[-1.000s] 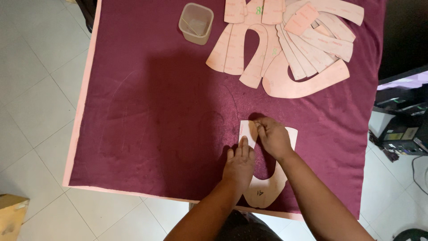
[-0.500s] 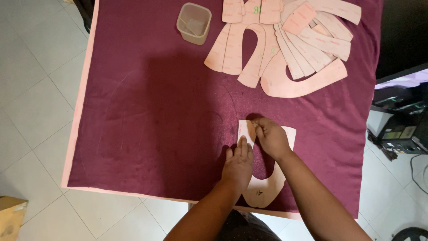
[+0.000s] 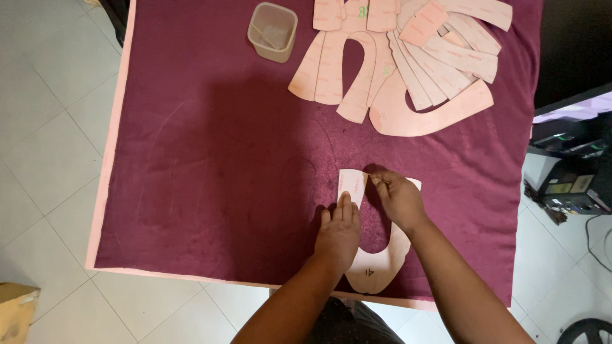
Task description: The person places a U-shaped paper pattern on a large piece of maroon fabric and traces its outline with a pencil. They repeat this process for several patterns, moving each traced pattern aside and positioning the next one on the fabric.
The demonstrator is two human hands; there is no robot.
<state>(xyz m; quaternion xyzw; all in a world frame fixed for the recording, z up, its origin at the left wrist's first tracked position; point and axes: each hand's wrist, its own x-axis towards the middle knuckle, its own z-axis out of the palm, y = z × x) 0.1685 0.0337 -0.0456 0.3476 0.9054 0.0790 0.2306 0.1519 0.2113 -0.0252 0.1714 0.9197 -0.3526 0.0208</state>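
A pink U-shaped cardboard pattern piece [image 3: 376,264] lies flat on the maroon cloth [image 3: 223,165] near the table's front edge. My left hand [image 3: 338,232] presses flat on the pattern's left arm, fingers together. My right hand [image 3: 396,197] rests over the pattern's inner curve with fingertips pinched on a thin marking stick [image 3: 376,180] at the top of the left arm. The stick itself is mostly hidden by my fingers.
At the back lies a fan of several similar pink pattern pieces [image 3: 408,70]. A clear square plastic cup [image 3: 273,30] holding a thin stick stands at the back centre. Dark equipment [image 3: 567,172] sits at the right on the tiled floor, a cardboard box [image 3: 14,312] at lower left.
My right hand has shifted slightly along the pattern's inner edge. The left hand stays pressed in place.
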